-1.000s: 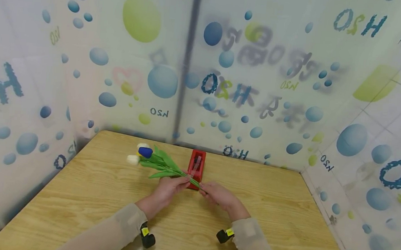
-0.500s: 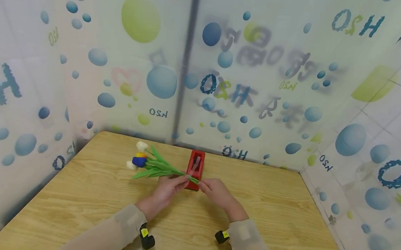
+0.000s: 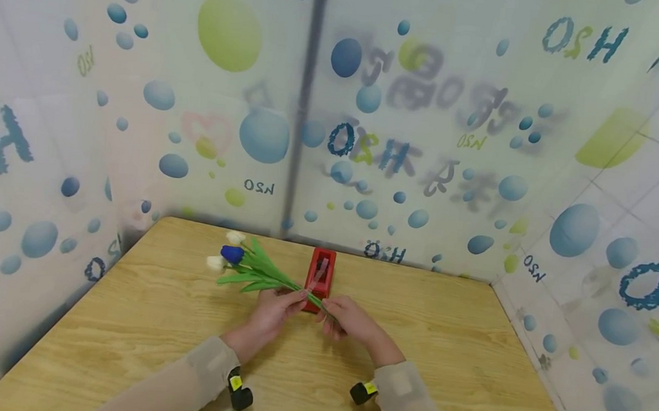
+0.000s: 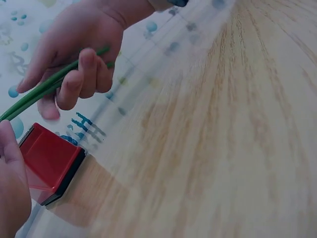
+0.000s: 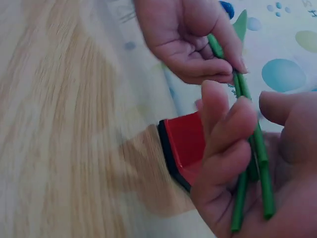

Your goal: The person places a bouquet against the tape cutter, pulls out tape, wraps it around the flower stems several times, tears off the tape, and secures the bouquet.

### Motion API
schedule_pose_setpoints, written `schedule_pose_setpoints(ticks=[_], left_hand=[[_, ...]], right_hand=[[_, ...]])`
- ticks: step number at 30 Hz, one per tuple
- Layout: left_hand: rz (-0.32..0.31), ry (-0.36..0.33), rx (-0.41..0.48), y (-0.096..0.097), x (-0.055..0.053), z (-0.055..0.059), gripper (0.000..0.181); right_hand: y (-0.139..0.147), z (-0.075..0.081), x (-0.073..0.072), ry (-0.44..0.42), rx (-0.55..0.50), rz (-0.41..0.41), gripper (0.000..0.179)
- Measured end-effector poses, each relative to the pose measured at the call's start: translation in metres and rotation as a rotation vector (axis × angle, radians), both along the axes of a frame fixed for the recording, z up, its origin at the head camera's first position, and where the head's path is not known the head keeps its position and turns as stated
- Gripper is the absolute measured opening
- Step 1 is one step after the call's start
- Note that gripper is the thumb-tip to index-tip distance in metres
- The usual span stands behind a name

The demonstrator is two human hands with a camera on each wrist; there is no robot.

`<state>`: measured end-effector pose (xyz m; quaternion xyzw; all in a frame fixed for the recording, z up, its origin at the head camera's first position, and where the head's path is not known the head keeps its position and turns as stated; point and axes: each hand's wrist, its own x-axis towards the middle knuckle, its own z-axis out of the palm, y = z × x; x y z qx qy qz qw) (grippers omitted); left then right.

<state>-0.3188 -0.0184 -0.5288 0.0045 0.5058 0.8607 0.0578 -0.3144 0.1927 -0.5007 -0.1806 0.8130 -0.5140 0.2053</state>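
Note:
A bunch of artificial tulips with white and blue heads and green leaves points to the left in the head view. My left hand pinches the stems below the leaves. The cut ends of the stems lie in the palm of my right hand, its fingers curled around them in the right wrist view. Just behind the hands stands a red tape dispenser, its serrated edge visible in the left wrist view. From it a strip of clear tape reaches toward the stems near the left fingertips.
The wooden table carries the dispenser near its back edge. Curtains printed with bubbles and letters enclose the table at the back and sides. A small black camera is strapped at each wrist.
The tulip heads have turned about the stems; a yellow bloom seen half a second ago is now hidden. The right hand's fingers have shifted along the stem ends, now lower and more spread.

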Motion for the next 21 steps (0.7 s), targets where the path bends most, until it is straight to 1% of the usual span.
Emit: schedule_pose_setpoints(ticks=[3,8,11,13,15,17,19,21], left_hand=[[-0.019,0.004,-0.009,-0.0009,0.0013,0.0002,0.009],[-0.029,-0.005,0.007,-0.0013,0.0030,0.0023,0.012],[-0.029,-0.004,0.003,-0.0013,0.0031,0.0030,0.012],[-0.024,-0.007,0.006,-0.0012,0.0029,0.0030,0.011],[-0.020,-0.004,0.004,-0.0012,0.0026,0.0027,0.010],[-0.014,-0.011,0.014,-0.0009,0.0023,0.0025,0.010],[-0.009,-0.011,0.017,-0.0006,0.0019,0.0020,0.011],[-0.011,-0.008,0.017,-0.0002,0.0011,0.0014,0.012]], right_hand=[[0.0018,-0.0011,0.0008,-0.170,-0.081,-0.003,0.060],[0.0059,-0.0041,0.0022,-0.392,-0.216,0.030,0.059],[0.0077,-0.0046,0.0029,-0.493,-0.292,0.052,0.057],[0.0078,-0.0043,0.0028,-0.542,-0.336,0.076,0.054],[0.0076,-0.0038,0.0027,-0.570,-0.369,0.086,0.048],[0.0072,-0.0041,0.0020,-0.571,-0.377,0.080,0.043],[0.0070,-0.0050,0.0012,-0.546,-0.357,0.055,0.039],[0.0073,-0.0062,-0.0002,-0.483,-0.305,0.024,0.037]])
